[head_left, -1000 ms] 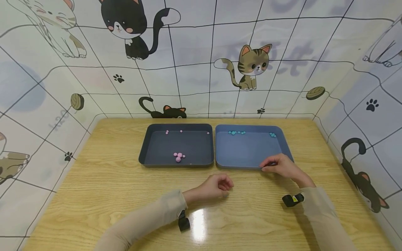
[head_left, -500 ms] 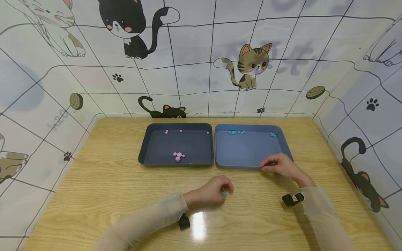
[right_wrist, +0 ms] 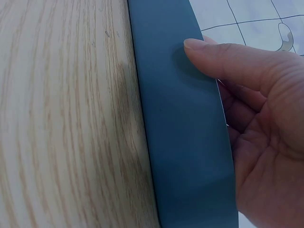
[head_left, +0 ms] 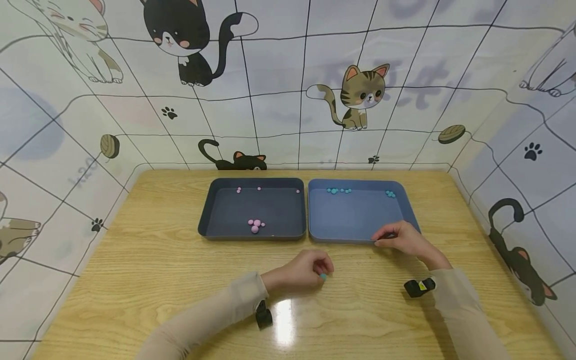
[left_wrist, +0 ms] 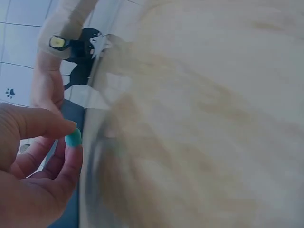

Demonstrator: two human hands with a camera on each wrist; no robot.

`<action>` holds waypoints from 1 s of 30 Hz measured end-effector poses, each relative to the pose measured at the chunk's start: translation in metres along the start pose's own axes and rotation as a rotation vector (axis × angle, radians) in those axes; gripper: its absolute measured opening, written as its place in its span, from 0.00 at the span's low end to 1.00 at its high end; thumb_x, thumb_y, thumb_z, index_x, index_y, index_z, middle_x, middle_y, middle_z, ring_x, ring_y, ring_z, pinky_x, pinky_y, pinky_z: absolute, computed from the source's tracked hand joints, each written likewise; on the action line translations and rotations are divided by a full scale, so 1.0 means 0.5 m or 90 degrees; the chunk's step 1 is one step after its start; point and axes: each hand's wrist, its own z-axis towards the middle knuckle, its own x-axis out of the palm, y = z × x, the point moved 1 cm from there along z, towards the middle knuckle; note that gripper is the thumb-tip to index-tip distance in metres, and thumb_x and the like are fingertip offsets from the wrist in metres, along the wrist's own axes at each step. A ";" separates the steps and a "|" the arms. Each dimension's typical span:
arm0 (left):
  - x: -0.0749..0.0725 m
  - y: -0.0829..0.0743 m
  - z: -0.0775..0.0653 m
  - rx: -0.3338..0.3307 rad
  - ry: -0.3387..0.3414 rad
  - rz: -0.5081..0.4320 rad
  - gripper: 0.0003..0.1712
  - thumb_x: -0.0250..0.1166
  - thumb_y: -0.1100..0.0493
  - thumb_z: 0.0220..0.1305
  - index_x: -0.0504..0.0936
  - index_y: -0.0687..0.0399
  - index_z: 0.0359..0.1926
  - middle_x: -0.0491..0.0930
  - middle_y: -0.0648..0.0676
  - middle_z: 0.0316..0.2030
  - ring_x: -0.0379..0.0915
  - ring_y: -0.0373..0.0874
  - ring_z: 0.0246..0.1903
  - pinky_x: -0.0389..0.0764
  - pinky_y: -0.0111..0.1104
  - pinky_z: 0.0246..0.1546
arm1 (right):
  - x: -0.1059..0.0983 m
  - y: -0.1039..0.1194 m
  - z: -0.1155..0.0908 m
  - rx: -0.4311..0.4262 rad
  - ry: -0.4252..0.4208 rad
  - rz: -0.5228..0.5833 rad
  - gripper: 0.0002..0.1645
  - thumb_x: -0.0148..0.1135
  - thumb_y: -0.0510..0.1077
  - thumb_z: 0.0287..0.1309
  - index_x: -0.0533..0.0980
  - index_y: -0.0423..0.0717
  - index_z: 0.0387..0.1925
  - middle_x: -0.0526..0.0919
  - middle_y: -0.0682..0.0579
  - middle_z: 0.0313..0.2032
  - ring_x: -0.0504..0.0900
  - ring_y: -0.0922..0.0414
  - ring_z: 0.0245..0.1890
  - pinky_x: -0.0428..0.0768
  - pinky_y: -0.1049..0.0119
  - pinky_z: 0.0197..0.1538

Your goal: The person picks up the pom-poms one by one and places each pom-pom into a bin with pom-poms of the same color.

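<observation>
In the head view my left hand (head_left: 302, 270) is over the table in front of the trays. It pinches a small teal ball (left_wrist: 73, 137), seen between thumb and fingertips in the left wrist view. My right hand (head_left: 407, 240) grips the front rim of the blue tray (head_left: 346, 220), near its right corner. The right wrist view shows the thumb on the tray's outer wall (right_wrist: 185, 123) and the other fingers behind the rim. Inside that tray, small teal balls (head_left: 334, 191) lie along the back, and a teal cluster (head_left: 390, 194) sits at the back right.
A dark grey tray (head_left: 225, 215) stands close beside the blue one, on the left. It holds a pink cluster (head_left: 256, 224) near the front and several smaller pink balls along the back. Cat-patterned cloth (head_left: 279, 115) surrounds the wooden table (head_left: 157, 250) behind and at both sides.
The left fingers have shifted slightly around the teal ball, which showed only faintly a second ago and is now plainly visible. The right hand and both trays have stayed put.
</observation>
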 end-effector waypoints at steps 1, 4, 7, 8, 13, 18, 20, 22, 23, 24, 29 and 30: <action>-0.002 -0.003 0.003 -0.004 0.001 -0.016 0.15 0.58 0.81 0.47 0.79 0.65 0.36 0.79 0.56 0.34 0.74 0.37 0.32 0.76 0.24 0.36 | 0.000 0.000 0.000 0.001 0.000 0.001 0.09 0.67 0.39 0.52 0.83 0.40 0.36 0.84 0.46 0.36 0.78 0.62 0.33 0.74 0.68 0.32; -0.009 -0.015 0.018 0.012 0.005 -0.050 0.14 0.60 0.80 0.49 0.78 0.68 0.38 0.79 0.62 0.37 0.76 0.44 0.35 0.76 0.24 0.38 | 0.000 -0.001 -0.001 0.001 0.000 0.001 0.08 0.67 0.39 0.52 0.84 0.40 0.36 0.84 0.46 0.35 0.78 0.62 0.33 0.74 0.68 0.32; -0.019 -0.029 0.036 0.035 0.006 -0.077 0.13 0.60 0.80 0.51 0.77 0.72 0.40 0.78 0.68 0.39 0.77 0.51 0.37 0.76 0.25 0.39 | 0.001 -0.002 -0.001 -0.004 -0.001 -0.002 0.08 0.67 0.39 0.53 0.84 0.40 0.35 0.84 0.47 0.35 0.78 0.62 0.33 0.74 0.68 0.32; -0.024 -0.035 0.041 0.042 0.003 -0.083 0.13 0.60 0.80 0.51 0.77 0.72 0.40 0.77 0.69 0.40 0.77 0.52 0.38 0.76 0.25 0.39 | 0.001 -0.002 0.000 -0.006 -0.003 -0.003 0.08 0.67 0.39 0.53 0.84 0.41 0.35 0.84 0.47 0.35 0.78 0.63 0.34 0.75 0.68 0.33; -0.050 -0.055 0.067 0.022 -0.021 -0.120 0.13 0.60 0.77 0.54 0.77 0.72 0.42 0.76 0.70 0.42 0.76 0.51 0.41 0.76 0.26 0.42 | 0.002 -0.003 0.001 -0.011 -0.008 -0.011 0.07 0.67 0.38 0.53 0.84 0.41 0.35 0.84 0.48 0.34 0.78 0.63 0.34 0.75 0.68 0.34; -0.073 -0.062 0.092 -0.007 -0.058 -0.142 0.12 0.61 0.75 0.56 0.77 0.71 0.43 0.76 0.70 0.43 0.76 0.51 0.43 0.76 0.27 0.42 | 0.001 -0.001 0.001 -0.011 -0.011 -0.013 0.07 0.67 0.39 0.52 0.84 0.42 0.35 0.84 0.48 0.34 0.78 0.63 0.34 0.75 0.68 0.34; -0.080 -0.067 0.100 -0.011 -0.074 -0.156 0.13 0.60 0.76 0.56 0.76 0.74 0.44 0.76 0.71 0.44 0.74 0.56 0.45 0.76 0.27 0.41 | 0.001 -0.001 0.000 -0.008 -0.011 -0.011 0.07 0.67 0.39 0.52 0.84 0.42 0.35 0.84 0.48 0.35 0.78 0.62 0.34 0.75 0.68 0.34; -0.085 -0.065 0.112 -0.017 -0.094 -0.170 0.14 0.59 0.76 0.57 0.75 0.74 0.46 0.75 0.71 0.45 0.73 0.59 0.46 0.76 0.27 0.40 | 0.000 -0.002 0.000 -0.006 -0.011 -0.012 0.08 0.67 0.39 0.52 0.84 0.42 0.35 0.85 0.48 0.35 0.78 0.62 0.35 0.75 0.68 0.34; -0.087 -0.065 0.119 -0.026 -0.105 -0.171 0.14 0.59 0.75 0.57 0.76 0.74 0.46 0.76 0.70 0.45 0.73 0.58 0.46 0.76 0.27 0.40 | 0.000 -0.002 0.000 -0.005 -0.011 -0.011 0.08 0.67 0.39 0.52 0.84 0.42 0.35 0.85 0.48 0.35 0.78 0.62 0.35 0.75 0.68 0.34; -0.089 -0.064 0.124 -0.030 -0.120 -0.173 0.14 0.59 0.75 0.57 0.76 0.73 0.46 0.76 0.69 0.44 0.73 0.57 0.45 0.76 0.28 0.39 | 0.000 -0.002 -0.001 -0.004 -0.012 -0.011 0.08 0.67 0.39 0.52 0.84 0.42 0.35 0.85 0.48 0.35 0.78 0.62 0.35 0.75 0.69 0.34; -0.094 -0.049 0.158 -0.052 -0.183 -0.150 0.12 0.61 0.74 0.56 0.79 0.68 0.43 0.78 0.64 0.42 0.74 0.44 0.38 0.76 0.28 0.37 | 0.002 -0.006 0.001 -0.007 -0.014 -0.016 0.08 0.67 0.39 0.52 0.84 0.42 0.35 0.84 0.48 0.35 0.79 0.62 0.35 0.75 0.69 0.34; -0.095 -0.048 0.163 -0.055 -0.191 -0.148 0.12 0.62 0.74 0.55 0.79 0.68 0.43 0.79 0.64 0.42 0.74 0.43 0.37 0.76 0.29 0.37 | 0.002 -0.007 0.002 -0.008 -0.014 -0.019 0.07 0.67 0.39 0.52 0.84 0.42 0.35 0.84 0.48 0.35 0.79 0.63 0.35 0.75 0.69 0.34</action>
